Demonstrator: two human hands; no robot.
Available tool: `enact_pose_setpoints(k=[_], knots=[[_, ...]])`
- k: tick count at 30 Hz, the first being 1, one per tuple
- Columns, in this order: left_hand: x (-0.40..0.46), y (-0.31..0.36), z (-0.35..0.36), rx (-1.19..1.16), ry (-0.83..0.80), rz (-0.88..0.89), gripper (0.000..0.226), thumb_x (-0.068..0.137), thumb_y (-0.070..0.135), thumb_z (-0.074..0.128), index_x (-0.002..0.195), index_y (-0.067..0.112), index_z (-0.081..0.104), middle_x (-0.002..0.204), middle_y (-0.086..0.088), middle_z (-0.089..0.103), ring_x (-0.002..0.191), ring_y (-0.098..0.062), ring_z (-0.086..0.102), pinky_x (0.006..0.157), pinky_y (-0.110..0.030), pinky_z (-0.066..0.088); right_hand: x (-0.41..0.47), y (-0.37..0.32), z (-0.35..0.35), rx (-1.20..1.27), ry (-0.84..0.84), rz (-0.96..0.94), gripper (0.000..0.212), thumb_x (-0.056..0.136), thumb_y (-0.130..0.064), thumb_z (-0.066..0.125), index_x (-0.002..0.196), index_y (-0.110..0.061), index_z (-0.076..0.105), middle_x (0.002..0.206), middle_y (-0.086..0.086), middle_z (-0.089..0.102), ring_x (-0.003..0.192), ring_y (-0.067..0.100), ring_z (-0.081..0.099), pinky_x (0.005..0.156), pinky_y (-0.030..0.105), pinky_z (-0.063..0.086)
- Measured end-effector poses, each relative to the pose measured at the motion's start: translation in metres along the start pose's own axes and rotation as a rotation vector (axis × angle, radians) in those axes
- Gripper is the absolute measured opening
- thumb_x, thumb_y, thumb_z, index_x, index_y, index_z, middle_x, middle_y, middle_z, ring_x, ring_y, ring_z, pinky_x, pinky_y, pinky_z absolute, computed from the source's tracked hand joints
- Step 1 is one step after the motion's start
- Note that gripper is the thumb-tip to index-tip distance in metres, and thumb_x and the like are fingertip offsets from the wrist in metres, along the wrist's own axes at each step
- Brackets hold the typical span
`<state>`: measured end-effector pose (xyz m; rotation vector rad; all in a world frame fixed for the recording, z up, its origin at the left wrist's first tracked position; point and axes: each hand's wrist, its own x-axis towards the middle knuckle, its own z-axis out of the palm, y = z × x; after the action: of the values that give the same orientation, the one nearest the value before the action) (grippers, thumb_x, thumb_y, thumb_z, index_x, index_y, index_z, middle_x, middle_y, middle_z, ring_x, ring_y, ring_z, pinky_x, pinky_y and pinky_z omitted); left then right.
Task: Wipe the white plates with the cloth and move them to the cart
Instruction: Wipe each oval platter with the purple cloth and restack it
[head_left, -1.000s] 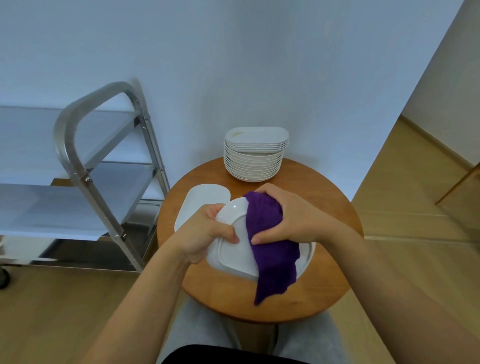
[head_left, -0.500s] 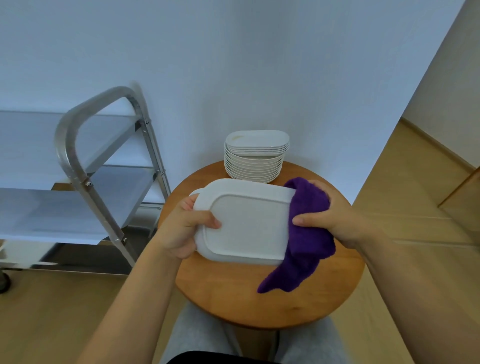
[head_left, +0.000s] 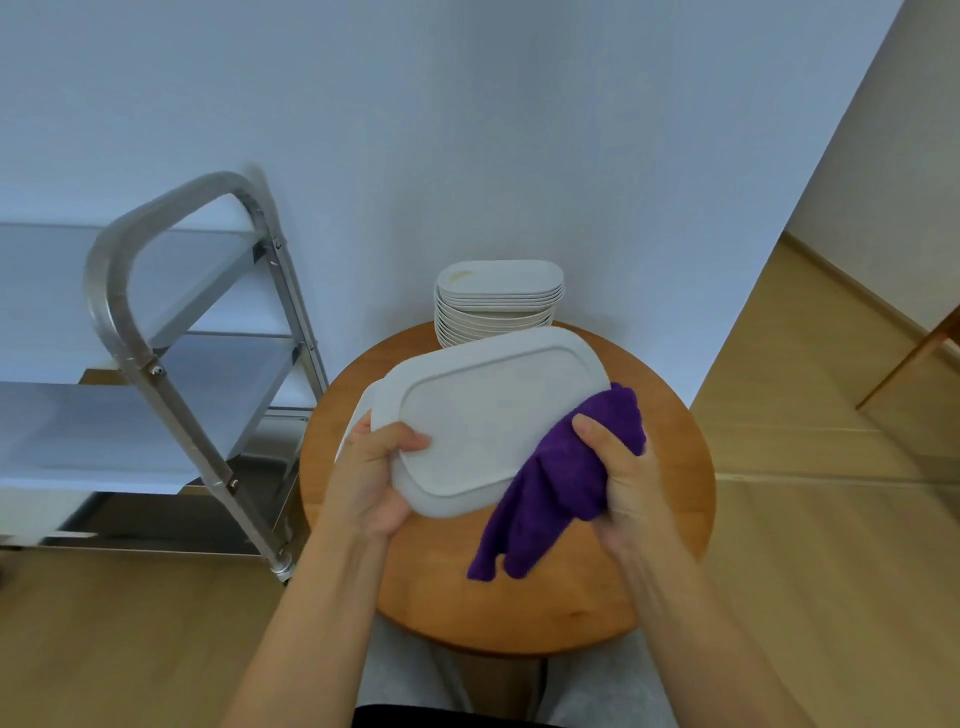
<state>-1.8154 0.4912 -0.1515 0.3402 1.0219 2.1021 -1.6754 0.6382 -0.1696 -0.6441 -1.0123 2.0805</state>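
My left hand (head_left: 373, 475) grips the near left end of a white rectangular plate (head_left: 488, 415), held tilted above the table with its underside facing me. My right hand (head_left: 621, 467) grips a purple cloth (head_left: 558, 483) bunched against the plate's lower right edge; the cloth's tail hangs down over the table. A stack of white plates (head_left: 498, 304) stands at the back of the round wooden table (head_left: 670, 467). Another white plate (head_left: 363, 410) lies on the table, mostly hidden behind the held plate. The metal cart (head_left: 156, 374) stands to the left.
The cart has flat shelves and a curved steel handle, close to the table's left edge. A white wall rises right behind the table. Wooden floor stretches to the right, where a wooden furniture leg (head_left: 914, 358) shows. My legs are under the table's near edge.
The plate was flipped from face up to underside up, then tilted with its right end higher. My right hand and the cloth slid from the top of the plate to its lower right edge.
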Motion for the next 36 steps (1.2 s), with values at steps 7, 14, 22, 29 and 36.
enact_pose_setpoints(k=[7,14,22,29,36], knots=[[-0.009,-0.047,0.043,-0.164,0.163,0.021,0.053,0.053,-0.006,0.055,0.102,0.007,0.066,0.098,-0.011,0.071,0.089,-0.029,0.066,0.081,-0.042,0.054,0.001,0.016,0.033,0.237,0.189,0.082,0.051,0.069,-0.016,0.077,0.117,-0.009,0.062,0.108,0.014,0.07,0.09,0.027,0.069,0.077,0.046,0.058],[-0.005,-0.015,0.013,-0.187,-0.058,-0.312,0.05,0.068,0.029,0.072,0.111,0.007,0.067,0.107,-0.015,0.07,0.09,-0.03,0.07,0.071,-0.042,0.059,0.002,-0.018,0.001,-0.089,0.069,0.268,0.054,0.056,-0.023,0.083,0.107,-0.018,0.063,0.089,0.009,0.074,0.076,0.026,0.072,0.06,0.038,0.057],[0.008,-0.015,0.011,-0.112,-0.113,-0.358,0.042,0.082,0.026,0.058,0.12,0.009,0.064,0.115,-0.017,0.067,0.099,-0.035,0.067,0.074,-0.047,0.057,-0.01,0.008,0.014,-0.431,-0.042,0.105,0.066,0.067,-0.029,0.082,0.122,-0.032,0.044,0.107,-0.005,0.063,0.09,0.015,0.066,0.058,0.022,0.054],[0.006,-0.017,0.001,-0.073,-0.076,-0.195,0.042,0.088,0.028,0.054,0.129,0.019,0.054,0.125,-0.014,0.062,0.113,-0.035,0.06,0.088,-0.051,0.052,-0.02,0.03,0.005,-0.505,-0.076,0.006,0.061,0.076,-0.021,0.077,0.124,-0.038,0.043,0.115,-0.008,0.059,0.098,0.015,0.061,0.063,0.021,0.055],[-0.009,-0.027,0.014,0.3,-0.113,-0.127,0.043,0.081,0.042,0.055,0.117,0.02,0.062,0.107,-0.008,0.071,0.097,-0.025,0.069,0.072,-0.033,0.057,0.015,-0.002,0.023,-0.68,-0.086,-0.333,0.057,0.08,-0.02,0.068,0.133,-0.026,0.047,0.127,-0.006,0.056,0.114,0.011,0.055,0.093,0.025,0.047]])
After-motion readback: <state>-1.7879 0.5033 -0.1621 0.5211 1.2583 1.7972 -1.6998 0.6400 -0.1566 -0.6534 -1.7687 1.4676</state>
